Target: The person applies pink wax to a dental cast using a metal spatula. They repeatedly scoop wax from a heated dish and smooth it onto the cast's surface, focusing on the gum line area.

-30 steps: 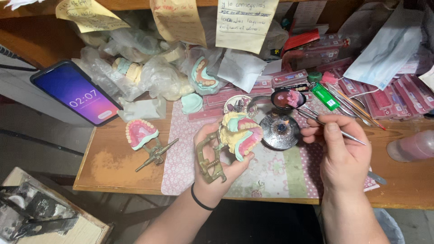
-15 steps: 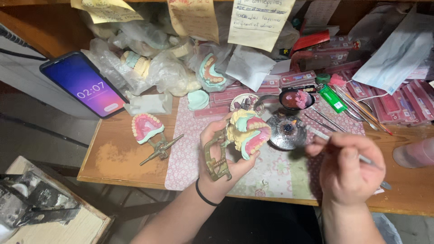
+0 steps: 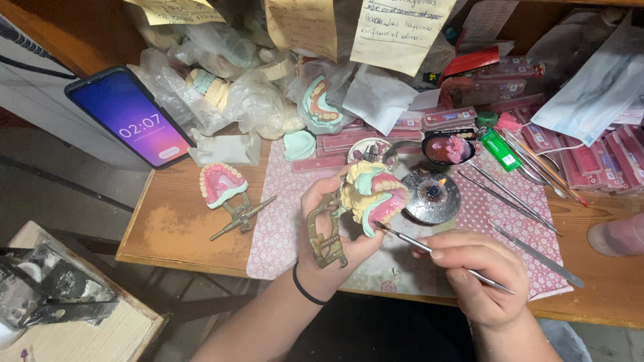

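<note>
Partly hidden denture model (image 3: 373, 196), instrument (image 3: 429, 249) tip obscured

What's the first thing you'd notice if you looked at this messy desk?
The pink-and-green denture model on its brass hinge, gripped in the left hand at the centre. The right hand points a thin metal tool at it. Behind, a small burner flame, and a glowing purple phone at the left.
</note>
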